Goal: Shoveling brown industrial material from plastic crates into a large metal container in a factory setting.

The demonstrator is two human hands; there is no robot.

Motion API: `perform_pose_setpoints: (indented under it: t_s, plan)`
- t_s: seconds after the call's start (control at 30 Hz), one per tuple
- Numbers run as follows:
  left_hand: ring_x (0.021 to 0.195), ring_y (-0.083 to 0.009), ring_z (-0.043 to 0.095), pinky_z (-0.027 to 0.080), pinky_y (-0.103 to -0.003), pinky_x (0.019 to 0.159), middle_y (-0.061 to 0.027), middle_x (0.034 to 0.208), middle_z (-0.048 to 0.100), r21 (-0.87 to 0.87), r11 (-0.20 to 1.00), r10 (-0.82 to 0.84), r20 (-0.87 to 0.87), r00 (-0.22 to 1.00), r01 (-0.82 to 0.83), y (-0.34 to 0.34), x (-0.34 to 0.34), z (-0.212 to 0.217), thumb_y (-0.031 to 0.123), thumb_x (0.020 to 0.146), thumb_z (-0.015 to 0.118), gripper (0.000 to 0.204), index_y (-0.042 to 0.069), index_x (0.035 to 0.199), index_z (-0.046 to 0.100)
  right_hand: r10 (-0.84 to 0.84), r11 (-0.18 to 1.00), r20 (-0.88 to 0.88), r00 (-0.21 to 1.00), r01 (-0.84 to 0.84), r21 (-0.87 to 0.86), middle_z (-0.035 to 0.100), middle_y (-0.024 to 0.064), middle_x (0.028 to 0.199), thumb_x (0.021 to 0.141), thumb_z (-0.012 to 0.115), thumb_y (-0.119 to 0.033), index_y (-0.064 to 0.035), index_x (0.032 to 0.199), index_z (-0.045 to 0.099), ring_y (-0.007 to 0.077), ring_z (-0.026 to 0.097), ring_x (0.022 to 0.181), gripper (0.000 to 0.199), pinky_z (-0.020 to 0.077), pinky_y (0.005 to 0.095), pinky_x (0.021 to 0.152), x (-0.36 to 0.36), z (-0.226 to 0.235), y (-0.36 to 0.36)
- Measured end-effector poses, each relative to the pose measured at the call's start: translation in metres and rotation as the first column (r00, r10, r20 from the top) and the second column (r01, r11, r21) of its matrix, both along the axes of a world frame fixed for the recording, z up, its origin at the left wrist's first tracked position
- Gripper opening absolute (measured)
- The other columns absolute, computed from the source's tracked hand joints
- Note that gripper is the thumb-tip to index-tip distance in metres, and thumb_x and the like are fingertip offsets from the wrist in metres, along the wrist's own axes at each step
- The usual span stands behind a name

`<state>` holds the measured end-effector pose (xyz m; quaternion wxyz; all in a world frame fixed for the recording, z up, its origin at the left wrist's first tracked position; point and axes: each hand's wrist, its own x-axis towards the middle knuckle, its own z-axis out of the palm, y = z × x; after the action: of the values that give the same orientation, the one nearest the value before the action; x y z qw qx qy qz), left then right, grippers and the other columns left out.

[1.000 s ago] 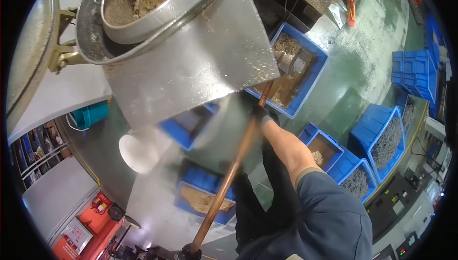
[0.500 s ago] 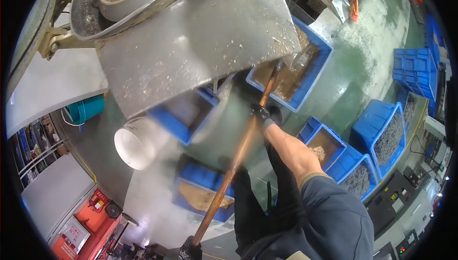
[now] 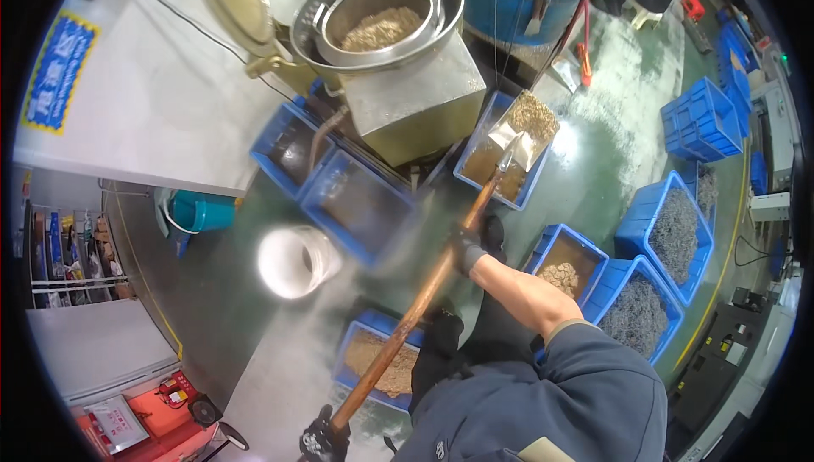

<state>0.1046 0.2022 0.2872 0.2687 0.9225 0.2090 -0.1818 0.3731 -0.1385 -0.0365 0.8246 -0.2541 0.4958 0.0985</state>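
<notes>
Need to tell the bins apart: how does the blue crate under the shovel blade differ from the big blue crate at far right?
The crate under the shovel blade holds brown, sawdust-like grit; the far-right crate holds grey metal parts. The first sits beside the steel drum machine, the second out on the green floor. Both are open blue plastic bins.

There is a single view, a wide fisheye worn on the person's head, looking steeply down over the dark blue sleeve (image 3: 585, 394) at the lower right of the frame onto a green workshop floor (image 3: 593, 148) well below. It faces forward and down, so the metal drum machine (image 3: 398, 64) sits in the upper middle and blue crates (image 3: 670, 233) spread along the right. Straight edges bend near the dark round rim, and no second view shares the scene.
</notes>
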Motion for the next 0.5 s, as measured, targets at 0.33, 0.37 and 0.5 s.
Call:
perform_pose_setpoints:
  t_s: [0.33, 0.37, 0.5]
  plan:
    - [0.070, -0.0324, 0.067, 0.052, -0.044, 0.061, -0.0127, 0.081, 0.070, 0.345, 0.817, -0.458, -0.100, 0.883, 0.463, 0.099, -0.048, 0.072, 0.040, 0.079, 0.068, 0.034, 0.019, 0.106, 0.069, 0.047, 0.999, 0.072, 0.996, -0.048, 0.006, 0.051, 0.0078, 0.061, 0.090, 0.059, -0.011, -0.0068, 0.082, 0.055, 0.0235, 0.051, 0.047, 0.010, 0.0484, 0.0427, 0.044, -0.035, 0.086, 0.049]
    - [0.070, -0.0333, 0.066, 0.052, -0.044, 0.061, -0.0132, 0.081, 0.070, 0.168, 0.901, -0.391, -0.085, 0.916, 0.400, 0.066, -0.019, 0.112, 0.041, 0.079, 0.068, 0.037, 0.019, 0.108, 0.069, 0.092, 0.996, 0.145, 0.985, -0.092, -0.003, 0.050, 0.0078, 0.061, 0.090, 0.059, -0.011, -0.0067, 0.082, 0.055, 0.0231, 0.052, 0.047, 0.011, 0.0498, 0.0415, 0.045, -0.039, 0.091, 0.047]
    - [0.072, -0.0341, 0.067, 0.053, -0.045, 0.063, -0.0146, 0.083, 0.070, 0.232, 0.891, -0.379, -0.095, 0.920, 0.391, 0.046, -0.012, 0.168, 0.039, 0.078, 0.070, 0.038, 0.017, 0.110, 0.068, 0.076, 0.996, 0.164, 0.984, -0.082, 0.032, 0.050, 0.0079, 0.061, 0.091, 0.058, -0.011, -0.0063, 0.082, 0.053, 0.0227, 0.053, 0.049, 0.012, 0.0504, 0.0397, 0.046, -0.041, 0.119, 0.046]
